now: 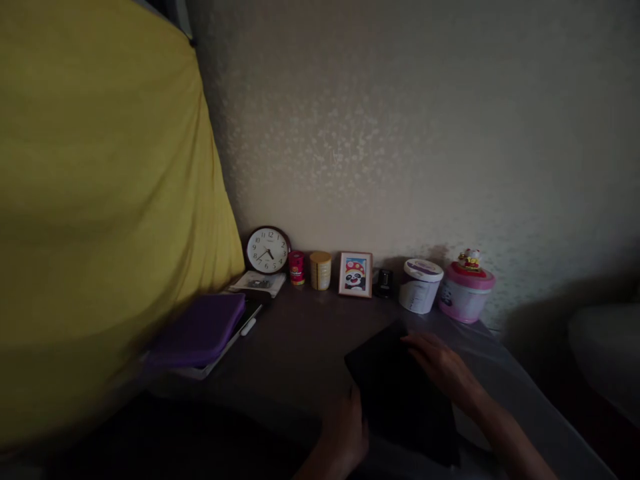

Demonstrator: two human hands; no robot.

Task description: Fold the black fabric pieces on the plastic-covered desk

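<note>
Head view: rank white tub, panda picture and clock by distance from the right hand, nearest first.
1. White tub: directly behind the right hand.
2. Panda picture: farther back and to the left.
3. Clock: far left end of the row, clearly farthest.

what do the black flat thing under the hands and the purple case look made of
Black flat thing: matte, no glare, perhaps plastic or leatherette; too dim to settle. Purple case: likely soft padded fabric, given its rounded edges and dull surface.

Right hand (pixel 440 367) lies flat (palm down); left hand (pixel 345 437) sits nearer.
</note>
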